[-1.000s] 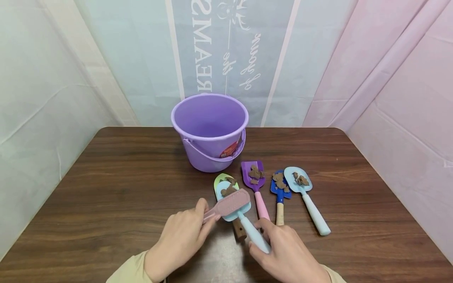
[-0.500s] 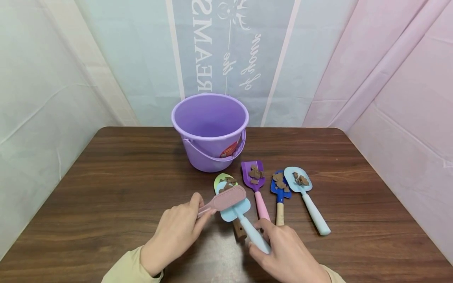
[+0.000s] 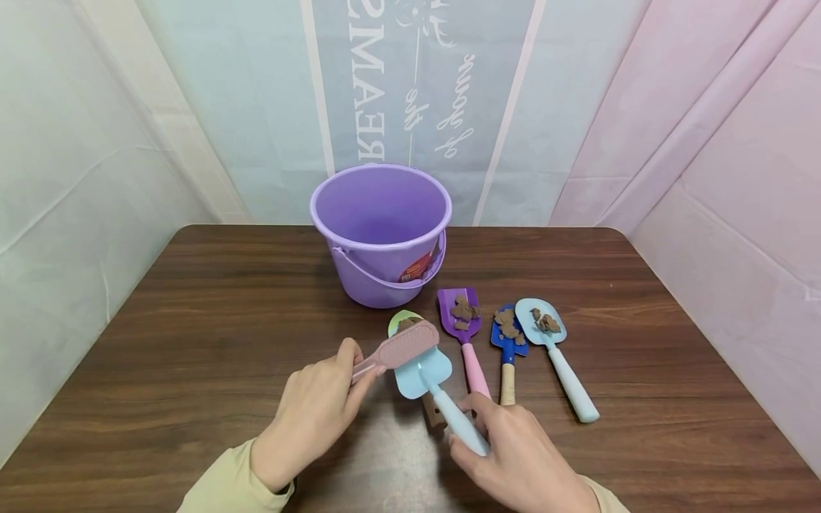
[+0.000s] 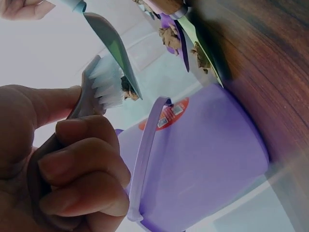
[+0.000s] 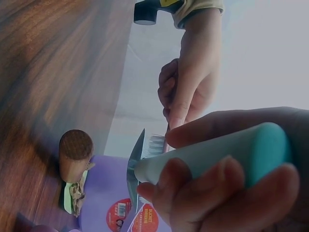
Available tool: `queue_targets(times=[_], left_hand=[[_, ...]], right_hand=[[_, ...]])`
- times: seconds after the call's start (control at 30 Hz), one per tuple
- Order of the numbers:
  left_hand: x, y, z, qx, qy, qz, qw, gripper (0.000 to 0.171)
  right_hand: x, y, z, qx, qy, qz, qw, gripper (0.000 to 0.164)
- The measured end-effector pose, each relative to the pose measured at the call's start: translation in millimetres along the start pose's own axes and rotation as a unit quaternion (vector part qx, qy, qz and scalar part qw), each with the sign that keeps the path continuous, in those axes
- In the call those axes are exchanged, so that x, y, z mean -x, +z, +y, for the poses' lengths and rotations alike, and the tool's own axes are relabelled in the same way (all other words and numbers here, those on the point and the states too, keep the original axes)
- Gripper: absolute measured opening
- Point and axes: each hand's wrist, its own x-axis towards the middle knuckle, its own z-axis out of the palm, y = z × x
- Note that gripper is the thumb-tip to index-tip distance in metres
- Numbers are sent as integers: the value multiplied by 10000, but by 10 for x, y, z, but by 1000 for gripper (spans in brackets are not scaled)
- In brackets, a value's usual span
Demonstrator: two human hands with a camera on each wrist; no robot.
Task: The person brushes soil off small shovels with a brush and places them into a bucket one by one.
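The pink brush [image 3: 408, 345], gripped by the left hand [image 3: 314, 410], has been swept tipward, baring more of the light-blue shovel [image 3: 423, 373] held by the right hand [image 3: 522, 456].

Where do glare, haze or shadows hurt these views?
Head: faint glare on the table near the bottom edge; left wrist: pale haze top left, red label too soft to read; right wrist: dark shadow streaks on the table, upper right washed out.

A pink brush [image 3: 408, 344] slants over a raised light-blue hand shovel [image 3: 439, 389], white bristles [image 4: 109, 83] facing the blade [image 3: 412, 380], brown clumps [image 4: 128, 88] at its end.
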Motion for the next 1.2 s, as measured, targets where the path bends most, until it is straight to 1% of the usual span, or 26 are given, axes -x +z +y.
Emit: queue_targets(times=[0.17, 0.3, 0.4, 0.63, 0.83, 0.9, 0.97, 1.03, 1.2], left_hand=[[-16, -16, -19, -68, -50, 174, 9998, 29], [-30, -33, -51, -167, -123, 409, 9989, 29], [-39, -43, -82, -225, -236, 535, 9980, 29], [-30, -32, -140, -213, -436, 522, 9975, 28], [-17, -37, -143, -197, -449, 493, 9976, 28], [-7, -40, -120, -150, -398, 452, 9981, 28], [7, -43, -81, -96, -276, 381, 9988, 28], [22, -45, -32, -47, -86, 320, 9994, 28], [67, -57, 102, 38, 424, 49, 9991, 29]], right_hand=[[2, 2, 2, 45, -89, 69, 9999, 19], [6, -8, 5, 11, -57, -30, 10000, 19], [8, -17, 3, -48, 4, -110, 9999, 19], [13, -29, -7, -66, 80, -160, 9998, 20], [20, -39, 3, -88, 136, -223, 9996, 22], [22, -37, 7, -76, 131, -211, 9997, 22], [23, -34, 11, -59, 112, -182, 9998, 22], [24, -33, 13, -41, 93, -144, 9998, 21], [20, -30, 13, -59, 70, -105, 9999, 21]])
